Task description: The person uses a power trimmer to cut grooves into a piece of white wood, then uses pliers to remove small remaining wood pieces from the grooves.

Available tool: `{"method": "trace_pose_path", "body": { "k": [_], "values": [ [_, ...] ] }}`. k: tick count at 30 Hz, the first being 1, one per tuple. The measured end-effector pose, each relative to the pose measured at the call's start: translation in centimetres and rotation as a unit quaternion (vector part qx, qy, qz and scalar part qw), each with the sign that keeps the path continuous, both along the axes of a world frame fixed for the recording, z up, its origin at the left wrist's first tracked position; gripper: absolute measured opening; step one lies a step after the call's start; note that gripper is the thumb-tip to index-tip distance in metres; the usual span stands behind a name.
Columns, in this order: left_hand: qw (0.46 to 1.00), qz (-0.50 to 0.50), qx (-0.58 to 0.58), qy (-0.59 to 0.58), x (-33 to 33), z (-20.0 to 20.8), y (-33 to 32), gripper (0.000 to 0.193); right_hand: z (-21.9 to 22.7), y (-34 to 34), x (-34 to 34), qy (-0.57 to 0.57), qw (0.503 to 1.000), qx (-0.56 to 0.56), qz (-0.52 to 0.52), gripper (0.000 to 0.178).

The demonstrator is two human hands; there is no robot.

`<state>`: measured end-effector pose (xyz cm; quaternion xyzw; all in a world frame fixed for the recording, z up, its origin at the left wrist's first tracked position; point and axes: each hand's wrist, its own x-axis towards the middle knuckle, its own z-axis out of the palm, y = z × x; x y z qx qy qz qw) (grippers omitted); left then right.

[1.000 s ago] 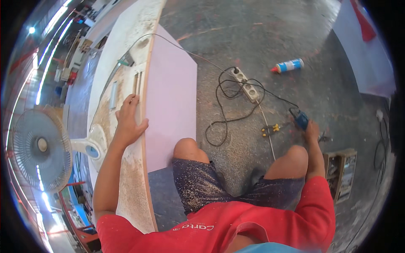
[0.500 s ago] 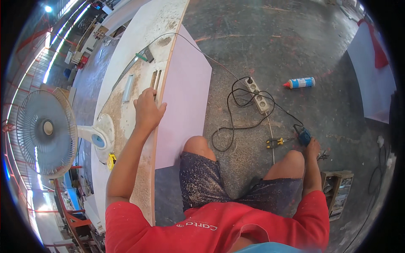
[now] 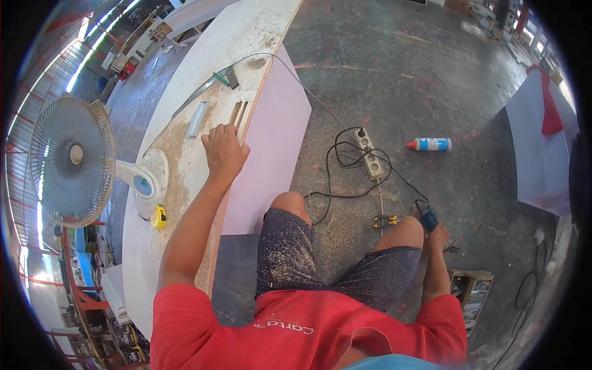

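Left hand (image 3: 226, 151) on board (image 3: 243, 28), 10 o'clock, can't tell if gripping; right hand (image 3: 438, 236), 4 o'clock, gripping blue power tool (image 3: 428, 217).

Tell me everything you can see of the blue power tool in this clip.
The power tool is compact, with a blue body that looks like plastic and darker parts. A black cord leaves its far end, toward the looping cable around the power strip. The person's right hand grips its near end, just right of the right knee. It sits low, at or near the floor; contact, bit and switch cannot be made out.
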<state>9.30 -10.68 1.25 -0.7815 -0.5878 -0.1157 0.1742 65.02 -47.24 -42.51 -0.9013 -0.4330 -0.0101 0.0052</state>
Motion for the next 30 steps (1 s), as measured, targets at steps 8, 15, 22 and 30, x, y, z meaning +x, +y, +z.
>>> {"method": "trace_pose_path", "body": {
  "k": [8, 15, 22, 30],
  "values": [
    [0.998, 0.046, 0.030, -0.029, -0.7, -1.0, 0.5, 0.044, 3.2, -0.1, -1.2, 0.110, 0.992, -0.054, -0.038, 0.088],
    [0.994, 0.102, -0.043, 0.004, 2.4, 0.1, 4.3, 0.055, 5.8, 0.4, -1.9, 0.126, 0.988, -0.067, -0.052, 0.080],
    [0.984, 0.177, -0.020, -0.018, 3.7, -0.4, 5.8, 0.051, 9.5, 1.0, -4.3, 0.149, 0.983, 0.040, -0.097, 0.064],
    [0.982, 0.182, -0.019, -0.044, 3.4, -1.2, 6.7, 0.043, 15.3, 6.0, -6.4, 0.173, 0.931, 0.297, -0.125, 0.051]
  ]
}}
